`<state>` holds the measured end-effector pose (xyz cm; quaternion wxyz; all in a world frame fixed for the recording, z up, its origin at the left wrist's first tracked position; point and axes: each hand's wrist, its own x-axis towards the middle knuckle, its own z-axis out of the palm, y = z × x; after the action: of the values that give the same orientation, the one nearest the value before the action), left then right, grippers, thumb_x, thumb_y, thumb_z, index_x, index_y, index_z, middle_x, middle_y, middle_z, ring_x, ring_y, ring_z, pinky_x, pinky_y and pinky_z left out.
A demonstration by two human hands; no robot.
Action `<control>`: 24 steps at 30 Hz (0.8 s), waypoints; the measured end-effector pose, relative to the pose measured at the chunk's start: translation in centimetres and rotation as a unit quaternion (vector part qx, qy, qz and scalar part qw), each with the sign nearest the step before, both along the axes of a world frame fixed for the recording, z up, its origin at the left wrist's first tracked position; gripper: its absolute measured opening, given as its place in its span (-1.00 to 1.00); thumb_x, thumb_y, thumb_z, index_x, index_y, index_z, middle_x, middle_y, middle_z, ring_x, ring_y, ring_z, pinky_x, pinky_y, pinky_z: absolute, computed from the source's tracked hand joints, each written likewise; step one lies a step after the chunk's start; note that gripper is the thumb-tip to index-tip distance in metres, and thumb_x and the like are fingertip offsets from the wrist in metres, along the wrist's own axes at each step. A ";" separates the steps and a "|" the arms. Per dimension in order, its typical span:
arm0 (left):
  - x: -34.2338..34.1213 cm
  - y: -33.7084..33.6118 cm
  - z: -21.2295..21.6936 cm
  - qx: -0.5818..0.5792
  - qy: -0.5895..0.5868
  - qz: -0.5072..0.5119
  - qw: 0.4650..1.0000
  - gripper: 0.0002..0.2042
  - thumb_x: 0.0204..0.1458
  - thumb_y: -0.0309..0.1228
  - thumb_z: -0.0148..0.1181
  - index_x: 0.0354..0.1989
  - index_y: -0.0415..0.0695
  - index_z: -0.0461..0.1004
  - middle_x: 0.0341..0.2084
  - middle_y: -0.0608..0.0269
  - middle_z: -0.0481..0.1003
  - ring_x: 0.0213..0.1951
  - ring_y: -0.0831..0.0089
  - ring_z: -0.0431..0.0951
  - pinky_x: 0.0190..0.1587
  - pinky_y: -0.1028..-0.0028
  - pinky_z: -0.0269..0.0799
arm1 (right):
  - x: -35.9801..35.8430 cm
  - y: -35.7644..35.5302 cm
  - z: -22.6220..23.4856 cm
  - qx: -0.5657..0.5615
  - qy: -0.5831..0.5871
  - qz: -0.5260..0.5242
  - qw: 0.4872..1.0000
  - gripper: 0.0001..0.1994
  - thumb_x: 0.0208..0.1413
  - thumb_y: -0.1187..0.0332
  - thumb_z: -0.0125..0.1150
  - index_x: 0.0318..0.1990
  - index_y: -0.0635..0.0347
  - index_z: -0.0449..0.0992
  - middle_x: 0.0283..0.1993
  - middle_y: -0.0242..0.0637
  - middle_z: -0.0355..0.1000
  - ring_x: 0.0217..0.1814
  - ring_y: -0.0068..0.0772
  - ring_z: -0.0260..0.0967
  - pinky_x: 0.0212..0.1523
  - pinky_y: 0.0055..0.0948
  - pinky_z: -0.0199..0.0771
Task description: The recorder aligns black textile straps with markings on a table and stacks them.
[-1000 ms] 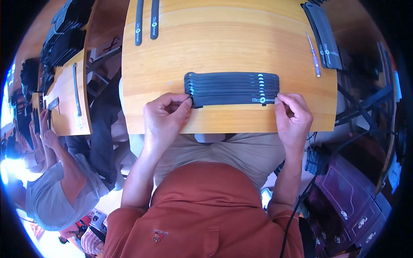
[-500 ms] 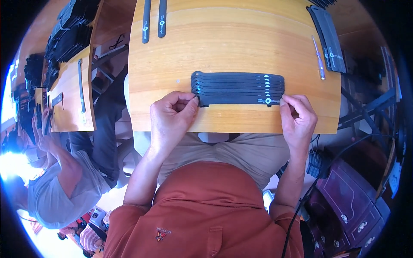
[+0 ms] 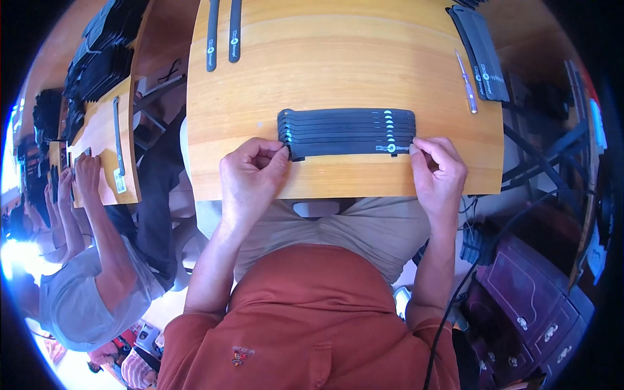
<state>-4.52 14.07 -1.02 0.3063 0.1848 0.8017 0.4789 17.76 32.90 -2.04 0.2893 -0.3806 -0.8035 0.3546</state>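
**A:** What are we seeing at the desk?

**B:** We are looking down at a wooden desk. A row of flat black strips is lying on its near half, the strips overlapping like shingles. We cannot count them reliably, because each one is covering most of the next.

**A:** How are the hands standing?

**B:** The left hand is curling narrowly at the left end of the row, thumb and forefinger pinching the end of the nearest strip. The right hand is pinching the right end of the same strip with its fingertips. The contact points themselves are partly hidden by the knuckles, so we are not stating how firm either grip is.

**A:** What else are we noting?

**B:** Two more black strips are lying upright at the far left edge, cut off by the top of the frame. A second stack of dark strips is sitting at the far right corner, its far end also cut off. A slim screwdriver is lying just beside that stack, well apart from both hands.

**A:** And off the desk?

**B:** A neighbouring person is working at another desk to the left; their hands are too small and distorted to read. Piles of dark items beyond them are blurring into one mass.
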 end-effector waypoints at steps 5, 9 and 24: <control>-0.1 0.0 -0.3 0.014 -0.008 0.003 1.000 -0.91 0.16 -0.56 0.33 -0.29 -0.37 0.62 -0.56 0.30 0.60 -0.51 0.69 0.52 -0.42 0.61 0.44 | -0.1 0.0 0.3 0.010 -0.006 0.004 1.000 -0.90 0.11 0.63 0.33 -0.22 0.40 0.64 -0.32 -0.14 0.54 -0.41 -0.34 0.50 -0.35 -0.43 0.48; -0.2 0.1 -0.3 0.010 0.007 -0.006 1.000 -0.91 0.15 -0.57 0.33 -0.28 -0.37 0.62 -0.55 0.28 0.61 -0.51 0.68 0.53 -0.42 0.60 0.45 | 0.0 0.0 0.5 0.019 -0.024 0.011 0.999 -0.90 0.12 0.62 0.33 -0.20 0.41 0.63 -0.30 -0.11 0.54 -0.39 -0.29 0.52 -0.33 -0.40 0.50; -0.2 0.0 -0.6 0.000 0.029 -0.014 0.999 -0.90 0.13 -0.56 0.34 -0.26 -0.37 0.61 -0.52 0.25 0.63 -0.50 0.65 0.56 -0.41 0.57 0.49 | -2.2 -3.1 1.9 0.244 -0.151 0.069 0.956 -0.84 0.07 0.50 0.40 -0.18 0.26 0.67 -0.16 -0.30 0.52 -0.13 -0.21 0.49 -0.22 -0.25 0.54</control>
<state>-4.77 14.07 -1.60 0.2898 0.2098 0.8073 0.4694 15.52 29.83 -0.16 0.2234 -0.2911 -0.9242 0.1058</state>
